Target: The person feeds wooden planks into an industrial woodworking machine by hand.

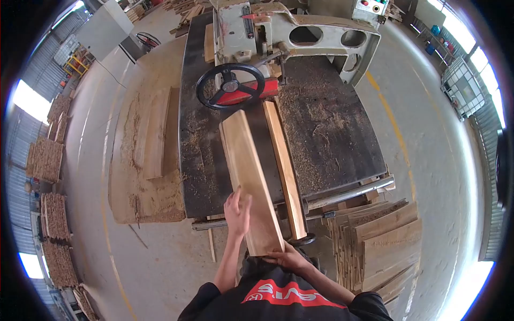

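A planed wooden board [249,176] reaches from my body over the dark machine table [342,134], its far end close to the black handwheel [230,85]. My right hand [288,258] grips the board's near end at its right corner, thumb on top and fingers partly hidden below. At the left edge, my left hand [237,214] is against the board, slightly blurred, with fingers stretched and apart. Right of this board lies a narrower wooden strip [285,171], along a straight edge on the table.
A grey-white woodworking machine [326,21] stands across the table's back. Sawdust and chips lie on the tabletop. A wooden panel with a loose board [158,134] is at the left. Stacked boards [385,241] stand front right, by a metal roller bar [350,192].
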A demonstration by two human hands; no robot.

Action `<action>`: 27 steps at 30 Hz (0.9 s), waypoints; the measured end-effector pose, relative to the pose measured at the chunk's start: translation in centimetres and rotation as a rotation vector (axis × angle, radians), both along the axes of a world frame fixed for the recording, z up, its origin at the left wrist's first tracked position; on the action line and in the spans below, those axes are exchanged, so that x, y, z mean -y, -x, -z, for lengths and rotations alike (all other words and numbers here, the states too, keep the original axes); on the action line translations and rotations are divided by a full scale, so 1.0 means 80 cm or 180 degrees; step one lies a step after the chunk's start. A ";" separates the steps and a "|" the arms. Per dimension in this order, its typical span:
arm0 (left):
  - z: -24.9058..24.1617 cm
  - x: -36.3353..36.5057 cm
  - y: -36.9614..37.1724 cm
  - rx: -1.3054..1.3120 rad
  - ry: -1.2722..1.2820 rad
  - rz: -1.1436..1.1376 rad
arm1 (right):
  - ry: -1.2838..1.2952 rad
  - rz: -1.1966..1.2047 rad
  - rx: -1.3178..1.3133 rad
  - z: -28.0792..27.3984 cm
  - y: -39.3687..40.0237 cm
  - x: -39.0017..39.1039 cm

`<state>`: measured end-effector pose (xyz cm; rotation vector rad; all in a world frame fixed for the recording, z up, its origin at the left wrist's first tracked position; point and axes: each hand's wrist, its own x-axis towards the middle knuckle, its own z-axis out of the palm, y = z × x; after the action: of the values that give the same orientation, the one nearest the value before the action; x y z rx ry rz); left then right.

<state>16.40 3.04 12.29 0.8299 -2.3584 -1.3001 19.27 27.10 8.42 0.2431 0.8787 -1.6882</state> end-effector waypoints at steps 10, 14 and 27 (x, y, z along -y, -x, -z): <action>0.004 0.026 0.069 -0.0102 0.1046 0.0331 | 0.0894 0.1252 0.1305 0.008 0.019 0.041; 0.023 0.044 0.106 -0.0068 0.1252 0.0434 | -0.0051 0.1305 0.0736 0.031 0.039 0.070; 0.046 0.116 0.199 -0.0712 0.1406 0.0067 | -0.2248 0.1257 -0.0419 0.017 0.109 0.160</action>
<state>0.50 -6.20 8.58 0.4960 -2.3430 -0.7798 10.55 14.28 7.02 0.8326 1.5914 -1.6982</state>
